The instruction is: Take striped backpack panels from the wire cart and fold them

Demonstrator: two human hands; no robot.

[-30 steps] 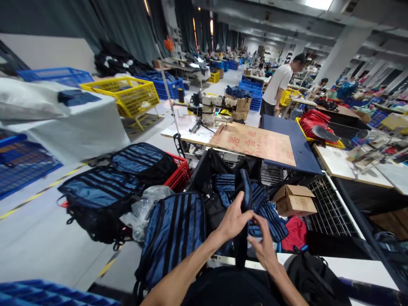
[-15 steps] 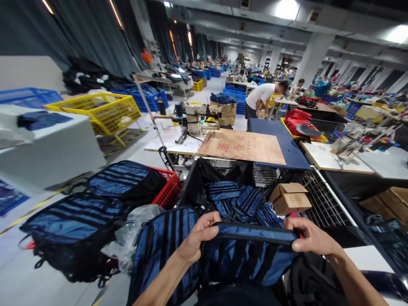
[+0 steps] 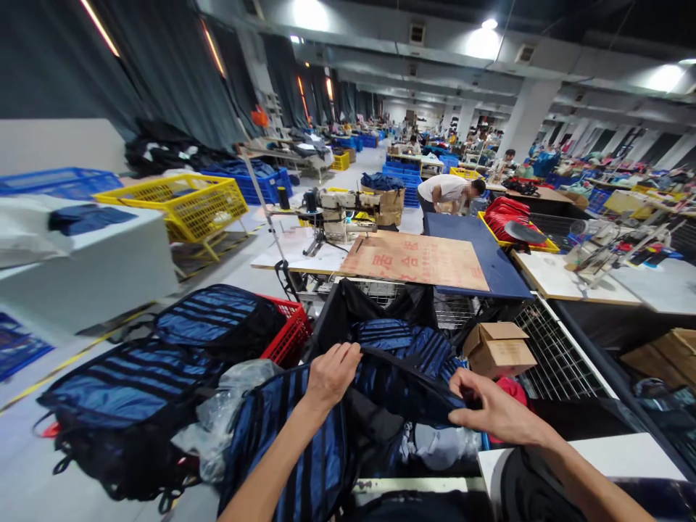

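Between my hands a blue fabric bag panel (image 3: 402,384) with black stripes is stretched, its dark edge uppermost. My left hand (image 3: 333,373) is closed on the panel's left end, knuckles up. At the other end, my right hand (image 3: 489,406) pinches the panel between thumb and fingers. Behind it, several similar striped panels (image 3: 391,333) lie in a black-lined bin (image 3: 337,319). Another blue striped piece (image 3: 293,435) is under my left forearm. A clear plastic bag (image 3: 222,406) lies to its left.
Two blue-and-black backpacks (image 3: 130,377) lie at left by a red crate (image 3: 288,333). Ahead, a sewing machine (image 3: 340,210) stands on a table beside a brown board (image 3: 418,257). A cardboard box (image 3: 500,351) sits right of the bin. A person (image 3: 446,190) bends over farther back.
Both hands have moved; the panel is tilted away, its right end lower and nearer the bin. My left hand has turned knuckles up. Grey items below have come into view.
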